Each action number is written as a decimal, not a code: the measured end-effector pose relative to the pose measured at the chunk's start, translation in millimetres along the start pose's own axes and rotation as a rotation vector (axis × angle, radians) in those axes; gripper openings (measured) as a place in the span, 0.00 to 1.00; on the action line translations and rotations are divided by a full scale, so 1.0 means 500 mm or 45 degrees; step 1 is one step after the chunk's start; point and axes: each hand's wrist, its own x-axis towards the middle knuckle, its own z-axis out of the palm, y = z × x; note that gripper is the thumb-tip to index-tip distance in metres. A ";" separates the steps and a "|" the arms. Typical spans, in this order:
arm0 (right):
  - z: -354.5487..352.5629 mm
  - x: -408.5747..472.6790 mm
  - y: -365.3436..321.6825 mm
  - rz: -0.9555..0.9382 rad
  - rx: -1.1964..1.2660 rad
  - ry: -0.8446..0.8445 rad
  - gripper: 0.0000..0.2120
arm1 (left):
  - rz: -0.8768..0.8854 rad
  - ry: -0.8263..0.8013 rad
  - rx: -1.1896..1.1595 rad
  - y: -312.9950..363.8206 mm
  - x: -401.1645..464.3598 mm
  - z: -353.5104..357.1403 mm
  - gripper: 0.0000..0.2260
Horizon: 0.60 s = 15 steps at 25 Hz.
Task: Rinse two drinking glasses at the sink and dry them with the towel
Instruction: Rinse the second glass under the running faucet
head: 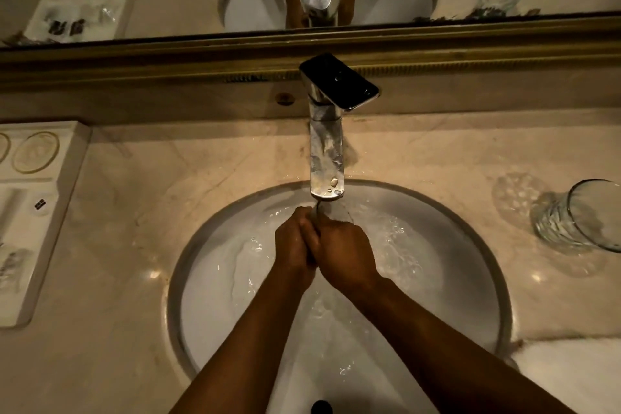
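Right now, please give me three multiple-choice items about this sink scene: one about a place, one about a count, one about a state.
1. Where does the drinking glass stand?
A. inside the basin
B. on the counter right of the sink
C. on the white tray

2. How many hands are under the faucet?
A. none
B. one
C. two

3. What is the state of the faucet?
A. running
B. off
C. covered by a towel

Answers:
1 B, the glass rests on the marble counter, outside the sink.
2 C, the left hand and right hand are pressed together there.
3 A, water streams and splashes in the basin.
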 end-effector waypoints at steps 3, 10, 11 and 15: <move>-0.025 -0.014 0.029 -0.288 0.201 -0.237 0.16 | -0.205 -0.108 0.290 0.034 -0.004 -0.012 0.16; -0.031 -0.003 0.026 0.410 0.919 0.187 0.15 | 0.003 -0.371 0.401 0.035 -0.027 -0.007 0.15; -0.031 0.005 0.022 0.598 1.050 0.282 0.17 | 0.094 -0.392 0.382 0.027 -0.038 0.001 0.13; -0.022 0.031 -0.002 1.054 1.285 0.369 0.21 | 0.606 -0.090 0.548 -0.018 -0.049 0.031 0.07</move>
